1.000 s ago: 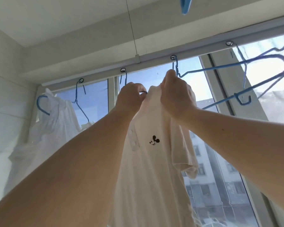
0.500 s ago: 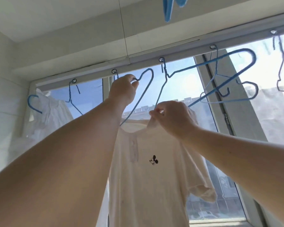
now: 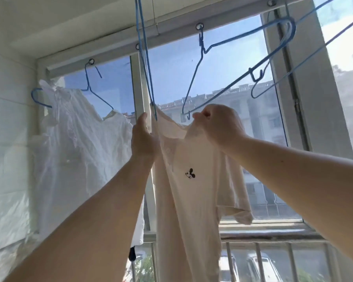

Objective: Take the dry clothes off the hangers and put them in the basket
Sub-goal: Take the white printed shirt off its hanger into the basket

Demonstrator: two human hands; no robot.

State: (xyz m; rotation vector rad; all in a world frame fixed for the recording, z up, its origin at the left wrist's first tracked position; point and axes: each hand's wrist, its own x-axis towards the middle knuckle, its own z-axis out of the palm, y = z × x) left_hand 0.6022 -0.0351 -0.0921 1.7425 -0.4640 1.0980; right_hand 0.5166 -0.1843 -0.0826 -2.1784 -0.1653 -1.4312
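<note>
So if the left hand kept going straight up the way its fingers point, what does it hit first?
Probably the blue hanger: the left hand points up along the shirt edge, fingertips just beside the hanger's wires. Past that comes the window frame, though depth is hard to judge here.

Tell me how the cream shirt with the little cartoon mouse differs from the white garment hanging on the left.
The cream shirt is gripped by both hands, left hand and right hand; the white garment is untouched. The cream shirt carries a small black mouse print; the white garment looks plain. The cream shirt looks opaque, while the white garment is thinner and light glows through it. Both hang in front of the window, each with a blue wire hanger at its top.
</note>
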